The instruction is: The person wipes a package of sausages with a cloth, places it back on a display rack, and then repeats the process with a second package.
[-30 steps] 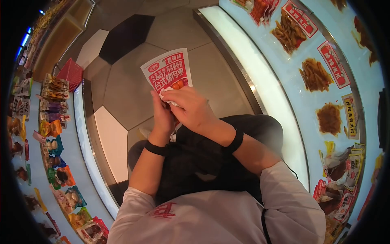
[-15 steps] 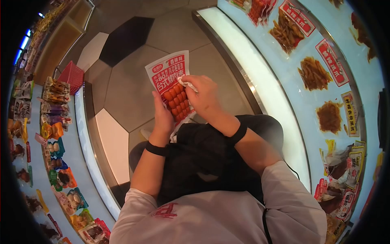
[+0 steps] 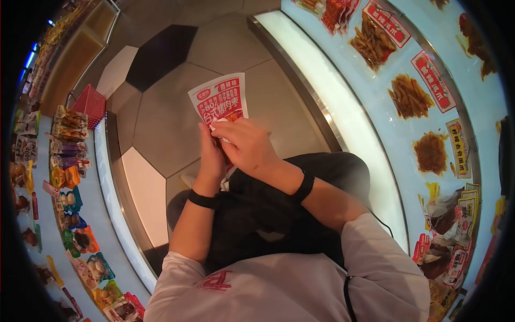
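Two hands of yours meet low over the tiled floor [image 3: 161, 115], around a red-and-white snack pouch [image 3: 216, 102] held between the right shelf [image 3: 394, 145] and the left shelf [image 3: 110, 241]. Half a second ago your right hand [image 3: 248, 144] was out by the pouch's right edge, leaving rows of reddish sausages in view; it has come back toward your left thumb and hides most of them, much as a second ago. That suggests the white wad [image 3: 221, 126], cloth or tissue, is being passed back and forth over the pouch front while your left hand [image 3: 212, 158] steadies it. Your right fingers are pinched on the wad; your left grips the pouch along its left side, though I cannot tell how the fingers behind it sit.

On the pouch you can read 台式烤肉枣 in large red characters, 香辣味 at the upper right and "80" beside smaller print; the brand mark at upper left is too small to be sure of. To your right, two red labels [image 3: 433, 82] end in 凤爪, and a yellow label [image 3: 460, 149] reads 柠檬去骨凤爪. Your shirt [image 3: 300, 287] carries a red mark [image 3: 217, 280], not legible
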A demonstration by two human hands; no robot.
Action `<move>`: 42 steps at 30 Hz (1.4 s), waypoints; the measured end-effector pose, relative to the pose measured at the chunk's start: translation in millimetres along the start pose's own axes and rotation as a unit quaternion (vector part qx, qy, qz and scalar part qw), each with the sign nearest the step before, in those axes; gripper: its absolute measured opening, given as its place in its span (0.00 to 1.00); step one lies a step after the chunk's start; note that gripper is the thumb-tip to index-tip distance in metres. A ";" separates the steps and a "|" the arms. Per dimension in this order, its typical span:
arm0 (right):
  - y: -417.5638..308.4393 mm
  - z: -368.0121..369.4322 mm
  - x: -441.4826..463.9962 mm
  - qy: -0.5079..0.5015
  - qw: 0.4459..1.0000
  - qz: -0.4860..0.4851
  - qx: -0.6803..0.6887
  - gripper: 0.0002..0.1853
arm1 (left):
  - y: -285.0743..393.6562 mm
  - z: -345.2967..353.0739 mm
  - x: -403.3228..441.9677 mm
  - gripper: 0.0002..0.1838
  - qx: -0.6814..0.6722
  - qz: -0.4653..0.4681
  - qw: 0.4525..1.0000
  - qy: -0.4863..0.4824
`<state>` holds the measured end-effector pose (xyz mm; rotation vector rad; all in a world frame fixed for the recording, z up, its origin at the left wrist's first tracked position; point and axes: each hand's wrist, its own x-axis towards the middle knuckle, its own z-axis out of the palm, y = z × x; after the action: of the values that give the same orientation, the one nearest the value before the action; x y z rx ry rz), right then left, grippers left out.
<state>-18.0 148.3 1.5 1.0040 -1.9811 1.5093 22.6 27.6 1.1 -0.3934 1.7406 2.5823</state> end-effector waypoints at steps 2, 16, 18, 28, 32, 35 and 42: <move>-6.4 1.9 0.1 -0.009 0.999 -0.026 0.029 0.12 | -12.6 -9.5 5.7 0.39 -0.060 0.061 0.996 -0.029; 11.8 4.2 -6.1 -0.004 0.997 0.044 -0.069 0.14 | 6.5 -1.7 7.0 0.37 -0.129 0.089 0.985 0.076; 14.5 3.0 -7.1 -0.008 0.995 0.071 -0.070 0.14 | 8.5 5.8 4.8 0.37 -0.117 0.078 0.987 0.082; 2.5 -0.8 -0.9 -0.036 0.989 0.089 -0.109 0.13 | 7.4 1.9 4.1 0.37 -0.131 0.114 0.983 0.067; -11.7 9.4 -12.6 -0.015 0.999 0.000 -0.031 0.13 | -5.5 -9.8 11.6 0.36 -0.151 0.119 0.980 0.050; 7.0 8.4 -8.1 0.011 0.998 0.044 -0.046 0.13 | 5.0 1.5 5.1 0.38 -0.131 0.130 0.981 0.061; -10.5 8.5 -11.1 -0.014 0.999 -0.014 -0.038 0.14 | -1.5 -5.1 8.6 0.37 -0.137 0.134 0.980 0.050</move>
<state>-2.2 141.8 -2.6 1.0213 -2.0199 1.4022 15.5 22.4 -3.9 -0.3125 1.5645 3.0588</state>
